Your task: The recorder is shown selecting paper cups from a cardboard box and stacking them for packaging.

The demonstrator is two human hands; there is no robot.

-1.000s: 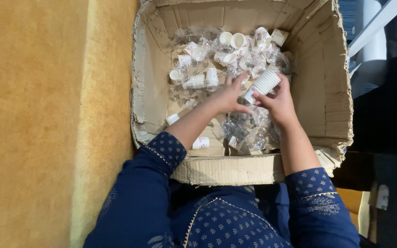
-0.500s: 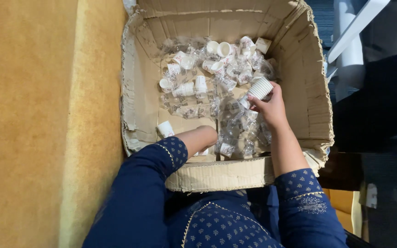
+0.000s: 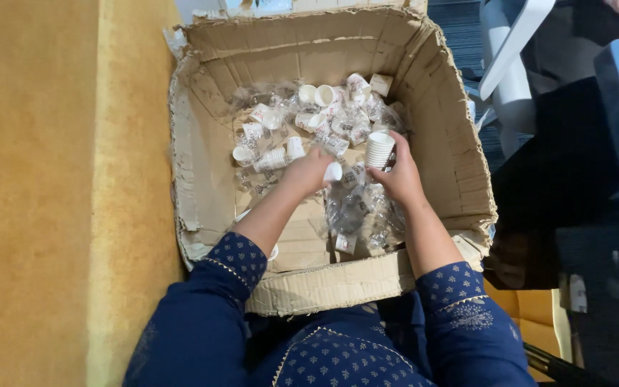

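A stack of small white paper cups (image 3: 380,149) is clamped in the right hand (image 3: 400,175), at the box's centre; a single paper cup (image 3: 332,172) is pinched by the left hand (image 3: 308,172). Light, easily crushed, they are best gripped by the sides. The torn cardboard box (image 3: 460,165) sits by ochre carpet (image 3: 51,193) at 9 o'clock.

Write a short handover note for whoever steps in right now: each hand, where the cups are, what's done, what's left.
Left hand: inside the cardboard box, closed on a single small white cup.
Right hand: holds a nested stack of cups upright over the pile.
Loose cups: scattered across the far half of the box floor, mixed with clear plastic wrapping; a few more lie near the front wall.
Done: several cups are already nested in the stack.
Left: judging by the pile, most cups are still loose; the single cup is not yet on the stack.
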